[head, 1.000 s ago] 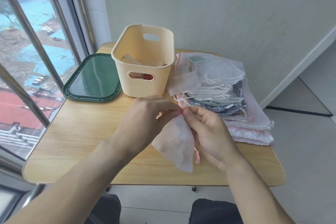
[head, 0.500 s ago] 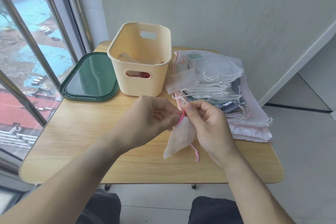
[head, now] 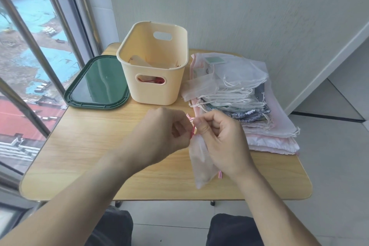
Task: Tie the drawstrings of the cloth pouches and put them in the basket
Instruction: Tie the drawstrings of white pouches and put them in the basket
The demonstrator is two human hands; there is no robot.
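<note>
A small sheer white pouch hangs from its pink drawstring over the front of the wooden table. My left hand and my right hand both pinch that drawstring at the pouch's gathered neck, fingers curled. A loose pink string end dangles below my right hand. The cream basket stands behind my hands, with some pouches and red strings inside it. A stack of untied pouches lies to its right.
A dark green lid lies flat to the left of the basket. Window bars run along the left; a wall stands close behind the table. My knees show below the table's front edge.
The pouch now hangs narrower and more upright, its neck gathered. Both hands have shifted slightly right and closer together on the drawstring.
</note>
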